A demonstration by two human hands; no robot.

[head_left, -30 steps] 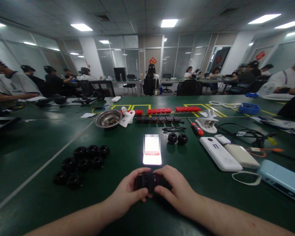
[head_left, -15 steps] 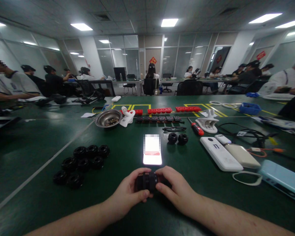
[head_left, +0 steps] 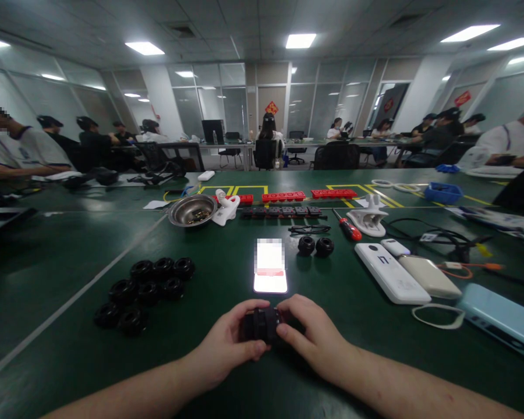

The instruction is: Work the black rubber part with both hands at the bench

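Just in front of the lit phone, both hands hold a black plastic fitting [head_left: 262,326] lying sideways, with a thick ridged collar round its middle, like a cable gland. My left hand [head_left: 233,337] is closed round its left end, thumb along the near side and fingers over the far side. On the right end, my right hand [head_left: 308,331] grips with thumb and fingers. The fingers cover both ends of the fitting. Several similar black round fittings [head_left: 147,292] rest in rows to the left. Two more black fittings [head_left: 315,246] sit beyond the phone [head_left: 271,282] to the right.
A metal bowl [head_left: 193,205] with small brass-coloured parts stands beside a white stand [head_left: 227,209]. Behind are red strips [head_left: 283,196] and a black strip [head_left: 283,213]. A screwdriver [head_left: 348,226], a white power bank [head_left: 390,273], a light blue device [head_left: 502,320] and cables lie right.
The fitting appears turned slightly in my fingers, its collar showing a different face. Both hands keep nearly the same place and grip.
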